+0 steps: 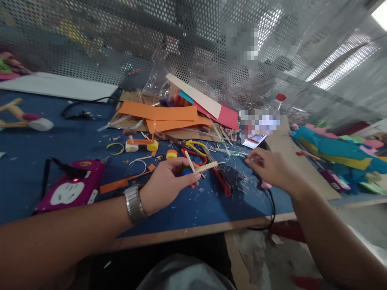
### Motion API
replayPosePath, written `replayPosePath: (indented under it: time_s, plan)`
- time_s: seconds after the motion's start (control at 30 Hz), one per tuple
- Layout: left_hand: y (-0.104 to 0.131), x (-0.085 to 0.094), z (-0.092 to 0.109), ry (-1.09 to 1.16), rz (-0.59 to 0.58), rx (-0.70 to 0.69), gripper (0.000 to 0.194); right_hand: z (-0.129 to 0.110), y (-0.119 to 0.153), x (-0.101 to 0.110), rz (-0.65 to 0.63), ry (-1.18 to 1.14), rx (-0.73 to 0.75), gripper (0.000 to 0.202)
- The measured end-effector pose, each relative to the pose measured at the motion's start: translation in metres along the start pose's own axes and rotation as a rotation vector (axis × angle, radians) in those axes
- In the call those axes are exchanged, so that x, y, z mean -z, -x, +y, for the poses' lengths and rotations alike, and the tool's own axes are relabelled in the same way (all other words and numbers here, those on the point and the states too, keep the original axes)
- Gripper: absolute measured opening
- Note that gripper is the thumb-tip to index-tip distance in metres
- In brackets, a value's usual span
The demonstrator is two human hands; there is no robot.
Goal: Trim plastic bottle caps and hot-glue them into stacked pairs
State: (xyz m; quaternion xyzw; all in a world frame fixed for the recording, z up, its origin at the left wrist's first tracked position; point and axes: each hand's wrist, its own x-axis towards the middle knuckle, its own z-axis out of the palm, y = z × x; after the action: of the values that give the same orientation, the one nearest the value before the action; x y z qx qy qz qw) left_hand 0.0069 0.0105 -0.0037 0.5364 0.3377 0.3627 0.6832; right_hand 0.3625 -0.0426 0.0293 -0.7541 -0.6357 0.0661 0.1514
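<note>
My left hand (172, 177), wearing a metal watch on its wrist, is closed around a small frame of wooden sticks (207, 166). A blue and green round piece (186, 171) shows between its fingers, under the sticks. My right hand (266, 165) is over the table to the right, fingers curled together; whatever they hold, if anything, is hidden. By its fingertips lies a thin greyish tool (231, 152). Below its palm is a pink-tipped object with a black cord (270, 197). Red-handled pliers (222, 181) and yellow-handled scissors (196, 145) lie between the hands.
A magenta power strip (93, 177) with a black plug sits at left. Orange foam sheets (163, 112) and cardboard are piled at the back before a perforated metal screen (121, 48). A phone (255, 140) and a teal foam piece (329, 149) lie at right.
</note>
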Motion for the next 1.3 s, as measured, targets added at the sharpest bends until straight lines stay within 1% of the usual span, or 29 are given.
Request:
replayPosePath:
  time_s: [0.07, 0.1, 0.17, 0.23, 0.33, 0.4, 0.5, 0.57, 0.63, 0.73, 0.77, 0.8, 0.83, 0.9, 0.97, 1.0, 1.07, 1.1, 1.2, 1.23, 1.27, 1.3]
  plan:
    - [0.000, -0.001, -0.001, -0.001, -0.002, -0.002, 0.020, 0.034, 0.011, 0.003, 0.069, 0.017, -0.154, 0.033]
    - [0.000, -0.001, -0.001, -0.001, -0.003, -0.004, 0.020, 0.047, 0.018, 0.000, 0.094, 0.000, -0.219, 0.038]
    - [0.000, -0.001, -0.002, -0.002, -0.007, -0.008, 0.021, 0.065, 0.032, -0.013, 0.122, -0.080, -0.322, 0.046]
    - [-0.001, -0.001, -0.003, -0.003, -0.011, -0.011, 0.022, 0.073, 0.043, -0.029, 0.175, -0.186, -0.382, 0.055]
    - [-0.002, -0.001, -0.005, -0.009, -0.012, -0.011, 0.025, 0.073, 0.051, -0.045, 0.291, -0.421, -0.447, 0.067]
    - [-0.002, 0.000, -0.006, -0.013, -0.009, -0.011, 0.027, 0.067, 0.054, -0.044, 0.345, -0.628, -0.470, 0.076]
    - [-0.002, 0.001, -0.006, -0.017, -0.005, -0.009, 0.028, 0.053, 0.055, -0.033, 0.399, -0.952, -0.457, 0.080]
    - [-0.001, 0.001, -0.007, -0.019, 0.001, -0.006, 0.028, 0.042, 0.054, -0.025, 0.407, -1.147, -0.435, 0.071]
    - [-0.001, 0.000, -0.006, -0.022, 0.007, -0.005, 0.028, 0.028, 0.052, -0.022, 0.391, -1.311, -0.413, 0.056]
    - [-0.002, 0.000, -0.004, -0.028, 0.007, -0.008, 0.029, 0.004, 0.048, -0.028, 0.412, -1.481, -0.366, 0.038]
    - [-0.002, -0.001, -0.003, -0.031, 0.007, -0.011, 0.028, -0.005, 0.048, -0.032, 0.395, -1.518, -0.362, 0.034]
    - [-0.003, -0.001, -0.002, -0.035, 0.007, -0.012, 0.027, -0.014, 0.049, -0.036, 0.360, -1.576, -0.368, 0.033]
    - [-0.003, -0.001, -0.002, -0.039, 0.008, -0.013, 0.026, -0.024, 0.050, -0.040, 0.327, -1.709, -0.384, 0.034]
    - [-0.003, -0.002, -0.002, -0.050, 0.010, -0.010, 0.027, -0.041, 0.053, -0.046, 0.289, -1.882, -0.397, 0.042]
    - [-0.004, -0.002, -0.003, -0.063, 0.016, -0.002, 0.028, -0.055, 0.054, -0.048, 0.201, -1.926, -0.429, 0.049]
    - [-0.004, -0.002, -0.004, -0.073, 0.019, 0.001, 0.029, -0.061, 0.054, -0.047, 0.158, -1.904, -0.431, 0.049]
    - [-0.003, -0.001, -0.005, -0.103, 0.026, 0.005, 0.028, -0.069, 0.048, -0.043, 0.074, -1.777, -0.400, 0.042]
    - [-0.002, 0.000, -0.004, -0.122, 0.029, 0.007, 0.027, -0.071, 0.043, -0.040, 0.053, -1.702, -0.364, 0.039]
    - [0.000, 0.003, -0.002, -0.259, 0.045, -0.032, 0.020, -0.075, 0.020, -0.027, -0.103, -1.526, -0.268, 0.029]
    - [0.001, 0.003, -0.001, -0.328, 0.052, -0.062, 0.017, -0.076, 0.010, -0.023, -0.096, -1.484, -0.234, 0.026]
    - [0.002, 0.004, 0.000, -0.396, 0.058, -0.092, 0.015, -0.078, 0.001, -0.020, -0.051, -1.460, -0.202, 0.026]
    - [0.002, 0.004, 0.000, -0.454, 0.063, -0.116, 0.013, -0.080, -0.007, -0.018, -0.004, -1.460, -0.167, 0.031]
